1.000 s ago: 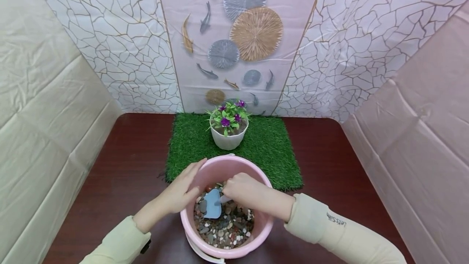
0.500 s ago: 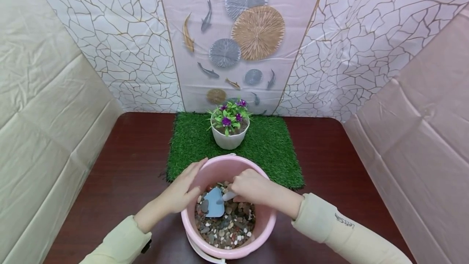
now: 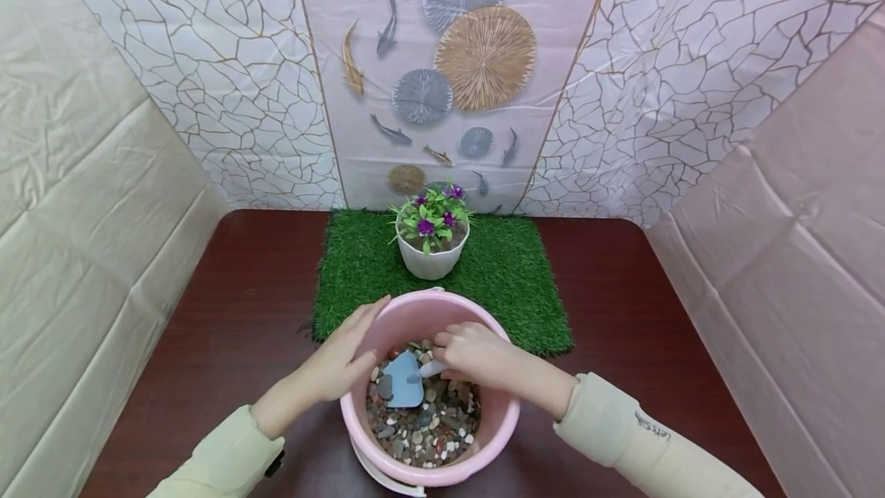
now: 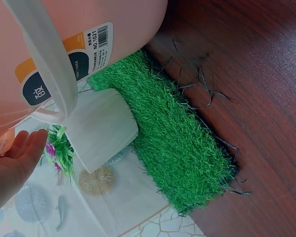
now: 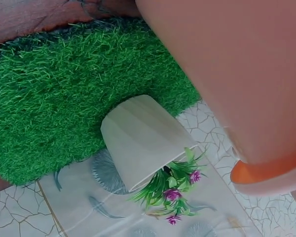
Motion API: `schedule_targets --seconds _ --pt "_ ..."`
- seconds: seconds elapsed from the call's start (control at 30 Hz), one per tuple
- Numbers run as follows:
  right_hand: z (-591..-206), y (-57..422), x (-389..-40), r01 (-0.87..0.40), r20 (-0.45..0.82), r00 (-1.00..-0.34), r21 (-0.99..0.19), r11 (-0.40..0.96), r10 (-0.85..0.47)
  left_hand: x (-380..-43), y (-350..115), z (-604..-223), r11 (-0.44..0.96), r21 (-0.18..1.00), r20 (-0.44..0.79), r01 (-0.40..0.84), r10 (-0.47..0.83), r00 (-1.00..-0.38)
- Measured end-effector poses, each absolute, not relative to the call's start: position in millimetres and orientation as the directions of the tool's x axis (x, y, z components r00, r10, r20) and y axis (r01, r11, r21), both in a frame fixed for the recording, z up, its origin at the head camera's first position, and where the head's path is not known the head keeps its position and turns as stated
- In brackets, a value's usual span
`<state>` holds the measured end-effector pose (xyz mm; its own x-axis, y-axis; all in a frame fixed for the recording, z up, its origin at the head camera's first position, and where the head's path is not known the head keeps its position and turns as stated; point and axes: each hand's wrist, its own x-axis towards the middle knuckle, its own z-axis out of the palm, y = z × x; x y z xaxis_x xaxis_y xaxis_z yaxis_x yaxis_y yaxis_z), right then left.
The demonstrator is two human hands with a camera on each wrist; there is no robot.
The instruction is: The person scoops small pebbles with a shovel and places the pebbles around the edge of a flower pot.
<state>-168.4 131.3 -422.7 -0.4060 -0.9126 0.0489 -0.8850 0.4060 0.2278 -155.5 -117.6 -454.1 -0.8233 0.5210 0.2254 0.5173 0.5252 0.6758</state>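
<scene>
A pink bucket (image 3: 508, 436) with pebbles (image 3: 432, 433) in its bottom stands at the table's front. My right hand (image 3: 477, 356) reaches over its right rim and grips the pale handle of a small blue shovel (image 3: 403, 381). The shovel's blade lies among the stones on the left side. My left hand (image 3: 342, 352) rests along the bucket's left rim, fingers extended. In the left wrist view, the fingertips of that left hand (image 4: 19, 158) are right at the rim, below the bucket's white carrying handle (image 4: 49, 64). The right wrist view shows the bucket's outer wall (image 5: 237, 74).
Behind the bucket, a white flowerpot (image 3: 430, 261) with purple flowers stands on a green turf mat (image 3: 512, 275). Dark red-brown tabletop (image 3: 242, 290) extends to both sides. Beige cloth walls (image 3: 781, 252) flank the table, with a patterned backdrop (image 3: 228, 83) behind.
My right hand has drawn back slightly to the right with the shovel in its grip, and more of the shovel's handle shows. The left hand stays at the rim.
</scene>
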Motion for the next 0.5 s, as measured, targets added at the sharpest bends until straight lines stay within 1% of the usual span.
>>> schedule_targets --seconds 0.17,0.33,0.5 --pt "-424.0 132.4 -169.6 -0.891 0.057 -0.379 0.247 0.381 -0.924 -155.6 -117.5 -454.2 0.524 0.679 0.226 0.514 0.517 -0.825" --pt "-425.3 133.9 -171.0 -0.913 0.101 -0.312 0.242 0.327 -0.945 -155.4 -117.4 -453.7 0.524 0.682 0.222 0.510 0.517 -0.827" --pt "-426.7 135.0 -172.1 -0.918 0.120 -0.261 0.278 0.284 -0.958 -155.4 -117.4 -453.8 0.526 0.684 0.211 0.505 0.519 -0.828"
